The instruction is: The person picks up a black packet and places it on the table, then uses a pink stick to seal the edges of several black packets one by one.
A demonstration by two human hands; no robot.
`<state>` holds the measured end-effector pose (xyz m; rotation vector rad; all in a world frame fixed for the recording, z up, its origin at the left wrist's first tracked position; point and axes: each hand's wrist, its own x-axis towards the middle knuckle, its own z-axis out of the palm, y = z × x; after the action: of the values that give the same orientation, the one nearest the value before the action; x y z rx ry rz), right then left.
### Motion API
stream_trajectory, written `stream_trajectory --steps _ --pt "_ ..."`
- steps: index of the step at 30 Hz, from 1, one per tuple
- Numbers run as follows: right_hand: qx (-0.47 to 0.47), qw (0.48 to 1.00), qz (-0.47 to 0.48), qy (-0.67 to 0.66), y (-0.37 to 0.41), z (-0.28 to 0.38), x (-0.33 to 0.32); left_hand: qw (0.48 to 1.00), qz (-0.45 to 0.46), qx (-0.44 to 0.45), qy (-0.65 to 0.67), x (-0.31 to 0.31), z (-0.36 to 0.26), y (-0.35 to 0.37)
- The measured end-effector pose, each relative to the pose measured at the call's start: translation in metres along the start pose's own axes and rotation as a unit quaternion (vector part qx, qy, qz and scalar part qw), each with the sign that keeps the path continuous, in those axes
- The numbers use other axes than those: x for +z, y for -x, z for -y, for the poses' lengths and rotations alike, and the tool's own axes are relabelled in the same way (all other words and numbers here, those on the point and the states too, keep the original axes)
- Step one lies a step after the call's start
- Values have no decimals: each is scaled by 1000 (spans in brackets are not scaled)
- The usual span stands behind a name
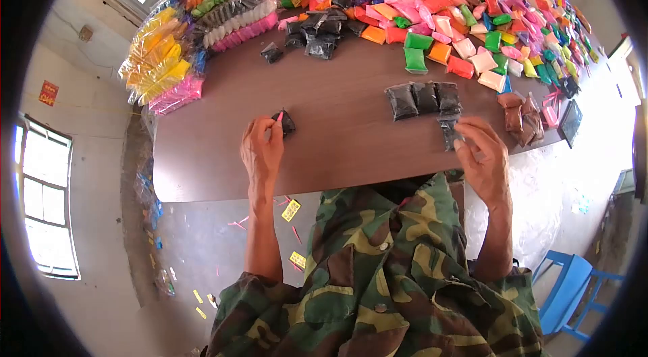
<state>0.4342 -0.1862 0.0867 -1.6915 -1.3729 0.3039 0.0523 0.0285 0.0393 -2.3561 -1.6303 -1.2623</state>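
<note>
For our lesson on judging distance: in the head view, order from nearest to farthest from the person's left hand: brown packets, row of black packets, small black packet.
1. small black packet, pinched in the left hand.
2. row of black packets, mid-table, to its right.
3. brown packets, far right, past the right hand gripping a dark packet.

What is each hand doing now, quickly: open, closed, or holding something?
Left hand: closed on a small black packet.
Right hand: closed on a second black packet.
</note>
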Motion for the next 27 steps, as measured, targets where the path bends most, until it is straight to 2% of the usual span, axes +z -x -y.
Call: stream_trajectory --steps 2,5,8,10,13,19,27 --pt "-35 999 18 -15 0 11 10 999 39 -25 25 9 2 3" --pt "-108 991 74 -27 4 25 38 995 82 -6 48 7 -38 20" --pt "-166 978 126 -15 12 40 71 977 138 7 164 0 -80 39" --pt "-188 971 150 3 15 46 87 971 143 -20 192 0 -89 45" --pt "-247 960 127 35 14 45 104 967 126 -46 217 2 -83 48" --pt "-247 954 157 60 0 53 129 976 128 -77 159 -10 -73 48" --pt "-278 941 154 119 3 49 146 967 105 -114 202 -1 -63 56"
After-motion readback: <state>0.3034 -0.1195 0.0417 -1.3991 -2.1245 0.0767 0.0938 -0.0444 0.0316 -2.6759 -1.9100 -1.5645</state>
